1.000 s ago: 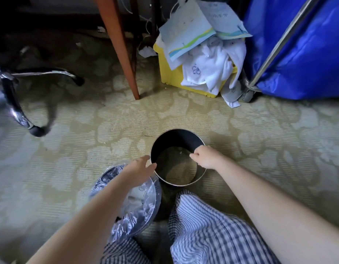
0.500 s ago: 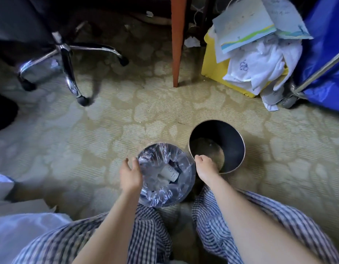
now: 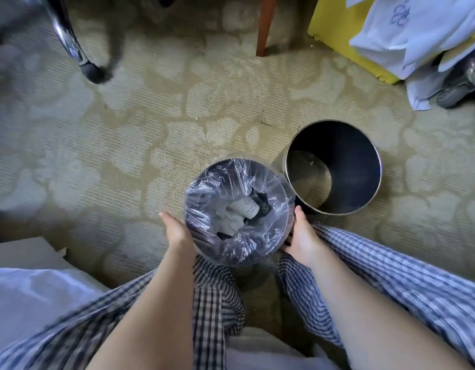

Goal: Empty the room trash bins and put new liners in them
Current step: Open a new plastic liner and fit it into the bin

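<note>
- Head view, task state: the round dark bin with a crinkled clear plastic liner (image 3: 257, 249) stands on the carpeted floor (image 3: 151, 145) between the person's knees. It still contains trash: a white paper cup (image 3: 247, 208) and crumpled white tissue (image 3: 231, 222).
- The left grip (image 3: 177, 233) and the right grip (image 3: 301, 236) clasp opposite sides of this bin's wall. The fingers are mostly hidden behind it.
- The round dark metal bin without a liner (image 3: 351, 161) stands just beside it, to the right and farther away. It holds only a few specks.
- Judgement: the task is early. One bin looks emptied but needs a liner. The other needs its full liner pulled out and replaced. No fresh liner is identifiable.
- Head view, room: the floor has a beige patterned carpet. At the far side are a chrome chair leg with a black caster (image 3: 70, 41), a reddish wooden furniture leg (image 3: 265, 22) and a yellow box (image 3: 335, 30) draped with white cloths (image 3: 407, 33). White fabric (image 3: 30, 295) lies at the near left.
</note>
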Demonstrator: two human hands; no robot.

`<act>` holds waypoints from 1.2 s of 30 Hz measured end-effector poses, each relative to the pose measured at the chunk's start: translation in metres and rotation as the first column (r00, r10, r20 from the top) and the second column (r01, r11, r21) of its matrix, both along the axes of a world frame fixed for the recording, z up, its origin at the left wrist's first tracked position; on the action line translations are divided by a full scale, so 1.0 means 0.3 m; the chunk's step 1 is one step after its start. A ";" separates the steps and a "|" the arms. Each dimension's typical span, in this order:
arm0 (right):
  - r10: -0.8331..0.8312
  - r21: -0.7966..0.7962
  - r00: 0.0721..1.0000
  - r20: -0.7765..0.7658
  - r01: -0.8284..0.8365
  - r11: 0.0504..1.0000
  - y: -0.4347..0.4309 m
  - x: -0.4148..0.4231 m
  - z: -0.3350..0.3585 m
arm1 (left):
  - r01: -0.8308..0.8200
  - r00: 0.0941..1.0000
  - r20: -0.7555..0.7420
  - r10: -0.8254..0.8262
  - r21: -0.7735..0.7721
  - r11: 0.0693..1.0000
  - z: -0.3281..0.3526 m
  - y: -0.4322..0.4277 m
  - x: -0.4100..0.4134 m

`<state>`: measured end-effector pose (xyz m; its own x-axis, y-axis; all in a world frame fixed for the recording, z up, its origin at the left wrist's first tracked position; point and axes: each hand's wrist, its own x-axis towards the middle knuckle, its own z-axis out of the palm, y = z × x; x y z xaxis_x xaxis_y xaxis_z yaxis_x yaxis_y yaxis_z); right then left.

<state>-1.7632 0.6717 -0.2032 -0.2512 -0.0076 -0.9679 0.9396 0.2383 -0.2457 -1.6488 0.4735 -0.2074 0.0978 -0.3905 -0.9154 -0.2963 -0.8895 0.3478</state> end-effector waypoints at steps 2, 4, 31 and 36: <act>-0.020 -0.018 0.999 0.034 0.021 1.000 -0.002 0.009 -0.030 | -0.022 0.999 -0.042 0.026 0.095 0.995 -0.064 -0.010 0.011; -0.036 -0.022 0.998 0.058 0.037 0.999 -0.004 0.011 -0.061 | 0.006 0.999 -0.048 0.001 0.134 0.991 -0.072 -0.014 0.002; 0.113 0.105 0.897 -0.427 -0.075 0.992 -0.071 -0.077 0.333 | 0.262 0.963 -0.006 -0.268 -0.190 0.946 0.357 0.004 -0.083; 0.070 0.009 0.959 -0.275 -0.070 0.997 -0.068 -0.083 0.441 | 0.378 0.910 -0.147 -0.388 -0.093 0.921 0.442 -0.001 -0.060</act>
